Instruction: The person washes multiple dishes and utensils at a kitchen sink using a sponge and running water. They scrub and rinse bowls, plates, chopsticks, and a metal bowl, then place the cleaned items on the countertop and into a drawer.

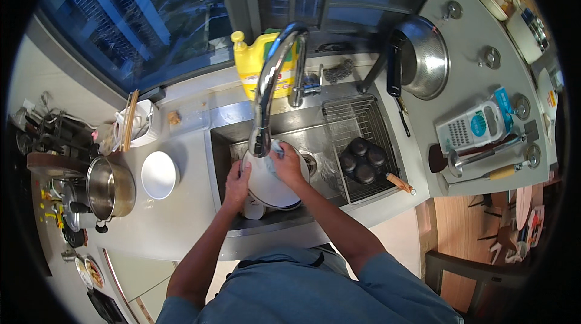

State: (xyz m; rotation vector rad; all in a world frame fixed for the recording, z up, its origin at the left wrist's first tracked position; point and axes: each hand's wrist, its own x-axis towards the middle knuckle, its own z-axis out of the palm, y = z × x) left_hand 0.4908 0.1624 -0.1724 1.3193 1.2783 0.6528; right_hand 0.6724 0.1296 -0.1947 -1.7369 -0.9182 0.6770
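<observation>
Over the stainless steel sink (324,178), my left hand (237,184) grips the left edge of a large white plate (272,187). My right hand (287,164) presses a pale blue cloth (273,157) against the plate's upper face. Above the plate arches a chrome faucet (268,83), its spout end overlapping the plate's far rim from this angle. Other dishes sit low in the sink; a small white piece (254,209) shows below my left hand, mostly hidden by the plate. The sink drain (310,163) is partly visible right of my right hand.
A wire basket (354,117) at the sink's right holds a black pan with several round cups (363,160). Left stand a white bowl (159,175) and a steel pot (109,187). Behind are a yellow jug (247,63) and steel wool (339,71). Right are a metal bowl (429,58) and a grater (472,128).
</observation>
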